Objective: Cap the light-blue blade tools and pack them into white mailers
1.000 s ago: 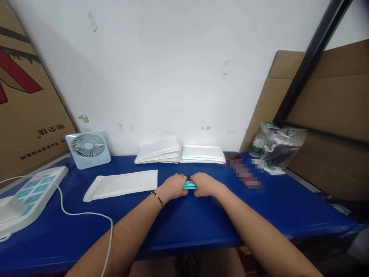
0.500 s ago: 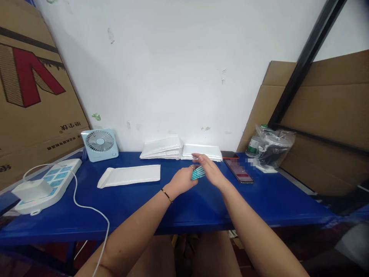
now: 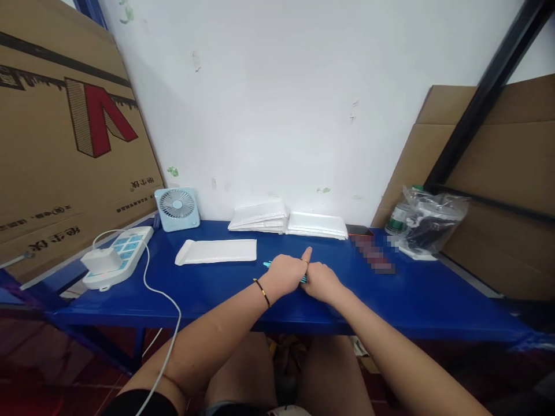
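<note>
My left hand rests on the blue table at its middle, fingers curled over a thin teal object, with the index finger stretched forward. One teal end pokes out to the left of the hand. My right hand lies closed right beside it, touching the same teal object, most of which is hidden under both hands. A single white padded mailer lies flat to the left of my hands.
Two stacks of white mailers sit against the wall. A small blue fan, a power strip with charger and white cable are at left. A phone, bottle and plastic bag are at right. Cardboard stands on both sides.
Both hands came back down onto the table with the teal object, which had been lifted and fanned half a second ago. The camera view shifted back and to the left.
</note>
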### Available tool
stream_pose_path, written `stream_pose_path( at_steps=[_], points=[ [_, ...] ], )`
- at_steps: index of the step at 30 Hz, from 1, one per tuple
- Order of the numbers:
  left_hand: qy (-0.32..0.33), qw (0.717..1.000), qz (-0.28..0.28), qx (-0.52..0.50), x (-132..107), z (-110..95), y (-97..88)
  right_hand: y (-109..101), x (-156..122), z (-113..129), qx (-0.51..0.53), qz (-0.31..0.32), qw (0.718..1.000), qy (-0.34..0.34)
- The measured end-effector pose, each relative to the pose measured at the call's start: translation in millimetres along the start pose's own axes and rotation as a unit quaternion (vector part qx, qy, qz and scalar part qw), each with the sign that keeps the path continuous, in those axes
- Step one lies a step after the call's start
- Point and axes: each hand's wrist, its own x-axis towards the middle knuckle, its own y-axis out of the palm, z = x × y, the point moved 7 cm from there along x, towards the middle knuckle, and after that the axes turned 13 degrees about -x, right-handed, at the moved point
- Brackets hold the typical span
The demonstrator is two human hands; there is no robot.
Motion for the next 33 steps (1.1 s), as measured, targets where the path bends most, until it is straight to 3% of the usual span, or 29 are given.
stream_pose_path(
  at_steps=[3,5,7,9,12,15,17,19,20,22,25,27,29,31,33],
  points=[
    [0.011,1.000,-0.006,-0.013,-8,8,-7.8,2,-3,-6,-0.012,-0.021,1.000,0.008],
    [-0.018,0.999,-0.044,-0.021,-14,28,-18.2,0,-5,-20,-0.022,-0.029,0.999,0.022],
    [-0.119,0.989,-0.083,-0.016,-23,64,-24.4,0,-8,-41,-0.027,-0.022,0.998,0.049],
    [-0.235,0.970,-0.061,-0.018,-34,102,-17.4,1,-10,-62,-0.020,-0.016,0.997,0.078],
    [-0.279,0.959,-0.009,-0.052,-43,132,-2.3,1,-15,-85,0.005,-0.026,0.995,0.100],
    [-0.252,0.966,0.000,-0.067,-53,131,-4.2,-1,-19,-100,0.029,-0.043,0.992,0.115],
    [-0.206,0.974,-0.001,-0.090,-65,117,-10.8,-3,-23,-108,0.045,-0.060,0.990,0.116],
    [-0.100,0.980,0.005,-0.170,-80,93,-15.7,-6,-27,-115,0.058,-0.073,0.990,0.111],
    [-0.036,0.973,0.008,-0.230,-90,81,-17.7,-7,-29,-118,0.062,-0.075,0.989,0.107],
    [0.017,0.949,0.017,-0.314,-109,75,-17.4,-6,-32,-124,0.062,-0.071,0.990,0.102],
    [-0.016,0.939,0.029,-0.343,-122,97,-9.2,-3,-34,-128,0.046,-0.060,0.993,0.096],
    [-0.060,0.939,0.033,-0.337,-119,116,-4.2,1,-34,-128,0.027,-0.047,0.994,0.091],
    [-0.117,0.939,-0.001,-0.324,-108,129,-4.4,5,-32,-127,0.001,-0.033,0.995,0.090],
    [-0.173,0.939,-0.052,-0.294,-91,129,-5.8,7,-29,-127,-0.026,-0.022,0.995,0.091],
    [-0.193,0.947,-0.055,-0.251,-69,112,-0.1,6,-24,-127,-0.053,-0.021,0.994,0.089]
  ],
)
